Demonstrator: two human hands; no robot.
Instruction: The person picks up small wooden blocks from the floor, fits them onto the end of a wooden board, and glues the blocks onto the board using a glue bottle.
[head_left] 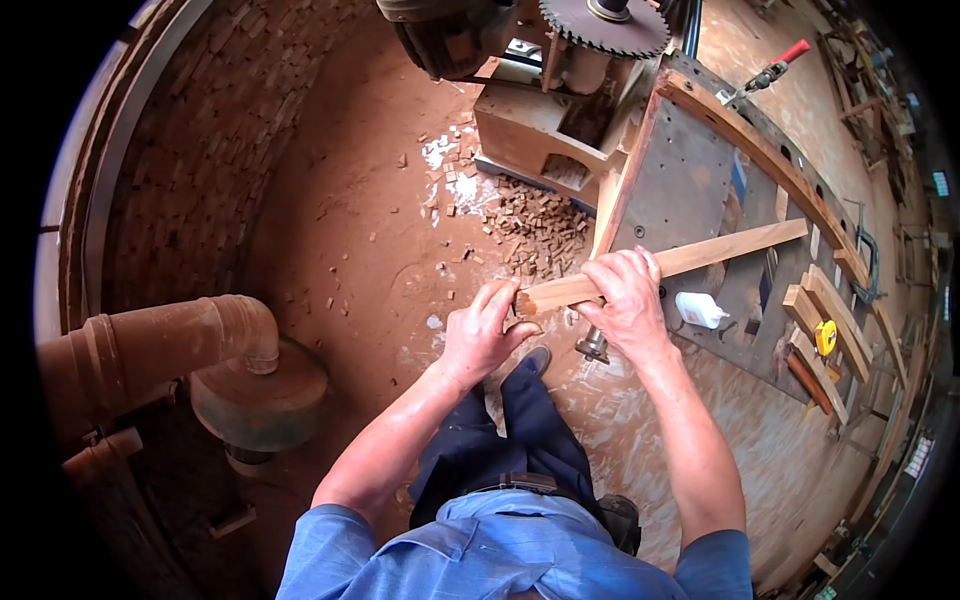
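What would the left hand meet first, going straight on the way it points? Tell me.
Most likely the wooden strip, at its darkened end just ahead of the left hand; depth leaves it unclear whether they already touch.

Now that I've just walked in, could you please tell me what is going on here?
A person is holding a wooden strip with the right hand, while the left hand is at its darkened near end. The strip's far part reaches over a metal table. A white bottle is near the strip, and a yellow tape measure sits farther right among other wood pieces.
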